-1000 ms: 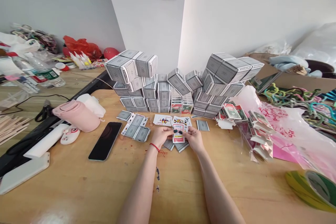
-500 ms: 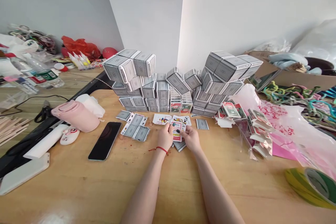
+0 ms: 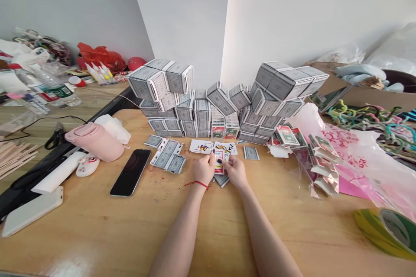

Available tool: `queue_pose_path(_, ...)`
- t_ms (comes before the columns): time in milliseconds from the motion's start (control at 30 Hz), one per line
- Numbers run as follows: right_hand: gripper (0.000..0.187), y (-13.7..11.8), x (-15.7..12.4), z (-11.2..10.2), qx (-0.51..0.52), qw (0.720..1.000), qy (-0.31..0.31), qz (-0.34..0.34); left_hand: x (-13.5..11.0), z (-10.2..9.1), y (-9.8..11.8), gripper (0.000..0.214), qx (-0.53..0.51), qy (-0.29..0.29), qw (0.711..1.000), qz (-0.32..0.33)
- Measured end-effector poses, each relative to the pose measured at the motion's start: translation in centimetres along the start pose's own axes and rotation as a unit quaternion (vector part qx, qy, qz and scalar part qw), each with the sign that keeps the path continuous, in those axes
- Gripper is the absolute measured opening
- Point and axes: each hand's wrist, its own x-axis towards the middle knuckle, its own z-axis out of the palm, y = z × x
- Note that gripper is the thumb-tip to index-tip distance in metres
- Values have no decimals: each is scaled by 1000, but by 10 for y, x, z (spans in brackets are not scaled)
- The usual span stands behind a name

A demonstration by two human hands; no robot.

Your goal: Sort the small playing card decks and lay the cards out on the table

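Left hand (image 3: 204,168) and right hand (image 3: 237,170) grasp a card (image 3: 219,166)

Far left of the card, a pink cup (image 3: 95,142) lies on the bench (image 3: 130,233). Nearer, on the same side, is a dark-screened phone (image 3: 130,172), followed by overlapping grey-backed cards (image 3: 169,158). Beyond the card and to its left rises a stack of grey blocks (image 3: 164,104).

The left hand, a red string (image 3: 197,183) round its wrist, has its grip curled on the card's left edge. The card is white, with red lettering, a yellow band low down and a red strip along the bottom; fingers cover some of it. Just beyond it, face-up picture cards (image 3: 227,149) lie on the bench. The right hand's grip pinches the card from its right, a dark-nailed thumb on the face.

To the card's right are a lone grey card (image 3: 251,153), red-and-green card boxes (image 3: 287,136) and, far off, yellow-green tape (image 3: 370,225).
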Motion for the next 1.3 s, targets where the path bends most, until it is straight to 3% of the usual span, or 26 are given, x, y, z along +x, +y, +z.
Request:
queue_pose_path(100, 33, 0, 1, 0, 17, 1000, 10, -5, 0, 0, -2, 48, -32, -16, 999, -12)
queue_pose_path(233, 33, 0, 3, -2, 42, 999, 14, -8, 0, -3, -3, 56, -157, -67, 984, -44)
queue_pose_path(367, 31, 0, 4, -2, 57, 998, 17, -11, 1, -7, -3, 52, -221, -88, 971, -23)
queue_pose_path(533, 30, 1, 5, -2, 74, 997, 10, -13, 1, -5, -4, 38, -131, -105, 985, 41)
queue_pose_path(733, 31, 2, 3, -2, 28, 999, 24, -15, 1, -1, -4, 40, -36, -82, 994, 66)
queue_pose_path(900, 27, -5, 1, 0, 43, 998, 10, -33, 0, -4, -2, 42, -23, -59, 996, 67)
queue_pose_path(1100, 29, -12, -1, 0, 112, 990, -72, -43, 0, -7, -1, 32, -31, -13, 997, 62)
queue_pose_path(1300, 28, -8, -3, 3, 87, 994, -55, -48, 0, -4, -3, 22, -31, -9, 997, 64)
